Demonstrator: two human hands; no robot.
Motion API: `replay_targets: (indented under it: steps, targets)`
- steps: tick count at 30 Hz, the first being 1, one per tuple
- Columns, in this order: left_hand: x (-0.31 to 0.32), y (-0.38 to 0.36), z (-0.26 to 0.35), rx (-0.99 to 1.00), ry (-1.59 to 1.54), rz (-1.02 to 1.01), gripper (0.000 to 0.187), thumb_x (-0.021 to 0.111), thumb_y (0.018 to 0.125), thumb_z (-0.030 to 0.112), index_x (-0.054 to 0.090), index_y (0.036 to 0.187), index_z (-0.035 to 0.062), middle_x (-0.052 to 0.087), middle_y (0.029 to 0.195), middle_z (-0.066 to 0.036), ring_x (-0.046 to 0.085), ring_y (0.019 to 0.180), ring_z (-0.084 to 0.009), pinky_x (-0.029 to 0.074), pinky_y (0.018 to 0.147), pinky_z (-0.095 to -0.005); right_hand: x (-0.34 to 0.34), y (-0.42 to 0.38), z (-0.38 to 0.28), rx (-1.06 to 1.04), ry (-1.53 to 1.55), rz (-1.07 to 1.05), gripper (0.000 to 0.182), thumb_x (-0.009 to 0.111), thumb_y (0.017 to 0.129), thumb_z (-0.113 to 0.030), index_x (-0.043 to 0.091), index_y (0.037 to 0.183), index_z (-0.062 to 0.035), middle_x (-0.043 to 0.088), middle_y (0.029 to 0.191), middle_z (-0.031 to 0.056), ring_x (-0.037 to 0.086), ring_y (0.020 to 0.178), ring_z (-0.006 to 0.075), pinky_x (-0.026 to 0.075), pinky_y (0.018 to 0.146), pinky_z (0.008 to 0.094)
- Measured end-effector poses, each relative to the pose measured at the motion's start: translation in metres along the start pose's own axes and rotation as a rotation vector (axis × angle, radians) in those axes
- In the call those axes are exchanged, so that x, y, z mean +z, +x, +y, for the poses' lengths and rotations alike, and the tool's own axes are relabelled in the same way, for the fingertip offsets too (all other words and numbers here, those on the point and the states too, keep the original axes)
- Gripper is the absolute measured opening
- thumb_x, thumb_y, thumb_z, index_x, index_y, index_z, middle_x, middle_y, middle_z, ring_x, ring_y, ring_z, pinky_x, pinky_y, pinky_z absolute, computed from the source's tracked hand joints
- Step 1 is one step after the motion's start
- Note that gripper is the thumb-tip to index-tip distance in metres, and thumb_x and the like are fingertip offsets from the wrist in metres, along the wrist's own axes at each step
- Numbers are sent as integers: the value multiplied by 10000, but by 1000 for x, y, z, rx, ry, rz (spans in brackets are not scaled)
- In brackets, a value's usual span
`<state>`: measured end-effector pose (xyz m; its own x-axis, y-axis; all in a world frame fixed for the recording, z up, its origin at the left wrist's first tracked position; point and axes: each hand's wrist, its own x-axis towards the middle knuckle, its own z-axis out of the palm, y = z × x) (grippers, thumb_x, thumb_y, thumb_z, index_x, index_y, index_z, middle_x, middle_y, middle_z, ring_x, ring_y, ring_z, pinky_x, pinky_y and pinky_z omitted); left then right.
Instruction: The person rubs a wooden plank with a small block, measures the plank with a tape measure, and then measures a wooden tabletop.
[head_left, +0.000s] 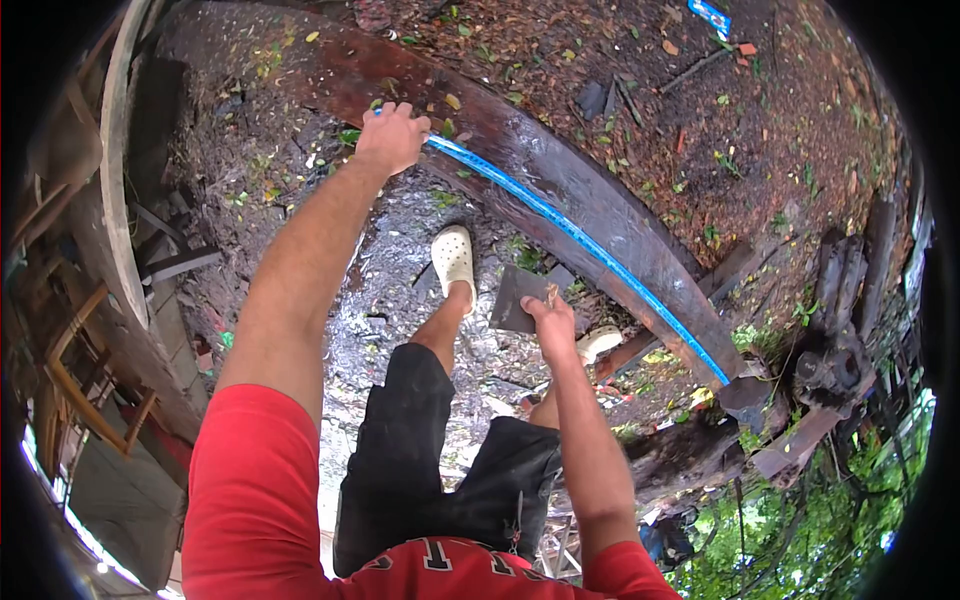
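Note:
A long dark wooden plank [600,210] lies across the upper middle, curved by the lens. Along it runs a blue measuring tape [560,218], reaching down to the plank's right end. My left hand [393,138] is closed on the tape's left end, pressed to the plank's near edge. Lower right of it, my right hand [552,325] grips a flat grey rectangular plate [512,298], with the thumb on its face. Something small and light-coloured sticks up between its fingers, too small to name.
Muddy ground with leaves surrounds my feet in white clogs [453,258]. Stacked logs [835,370] stand at the right. A wooden frame [75,375] and planks are at the left. A blue wrapper [710,17] lies at the top right.

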<state>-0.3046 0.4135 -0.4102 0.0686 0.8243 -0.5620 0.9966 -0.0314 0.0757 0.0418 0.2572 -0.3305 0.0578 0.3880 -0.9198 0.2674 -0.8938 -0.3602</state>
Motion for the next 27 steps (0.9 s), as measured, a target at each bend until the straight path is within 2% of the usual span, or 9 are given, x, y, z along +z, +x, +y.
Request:
replay_targets:
  steps: [5,8,11,14,17,20,23,27]
  targets:
    - [0,1,1,-3,13,19,232,589,934,328,675,1117,215,586,1146,-85,536,1158,-285,439,921,-542,15,11,-13,67,17,28,378,671,863,-272,671,1109,15,718,946,119,661,795,200,524,731,366]
    - [3,1,1,-2,13,51,232,582,939,331,674,1115,210,584,1142,-86,534,1152,-288,434,917,-546,24,26,-11,-88,-168,81,389,649,883,-296,671,1127,6,721,938,158,680,798,252,527,740,383]
    - [4,0,1,0,12,77,233,576,943,334,674,1110,206,584,1129,-87,533,1144,-289,431,913,-552,39,36,-23,-127,-133,40,392,635,892,-302,668,1146,-5,721,941,187,691,818,293,523,780,392]
    - [10,-3,0,8,11,134,225,582,939,336,675,1092,201,584,1104,-82,539,1125,-288,431,907,-547,55,46,-43,-200,-239,57,389,627,896,-303,666,1152,-13,723,954,201,700,849,331,520,804,405]
    - [12,-4,1,5,8,167,208,604,923,330,677,1062,194,584,1073,-73,547,1105,-285,433,900,-533,73,56,-59,-368,-340,176,321,640,888,-296,687,1078,-42,715,796,142,693,714,258,538,688,401]
    - [13,-4,0,8,11,177,203,607,922,329,679,1056,194,582,1060,-72,548,1092,-284,433,893,-530,86,61,-73,-429,-361,215,334,625,881,-302,687,1102,-59,714,847,202,702,788,358,525,764,434]
    - [14,-3,0,7,9,187,199,610,920,325,682,1050,193,581,1048,-69,549,1083,-283,433,888,-528,98,71,-79,-463,-404,227,313,595,884,-279,679,1064,-36,693,863,250,670,846,438,516,801,494]
    - [15,-4,1,13,5,217,196,614,914,320,683,1045,192,580,1036,-65,550,1073,-280,433,880,-526,108,78,-95,-474,-502,250,316,579,881,-284,664,1017,-11,676,822,275,658,808,462,508,788,523]
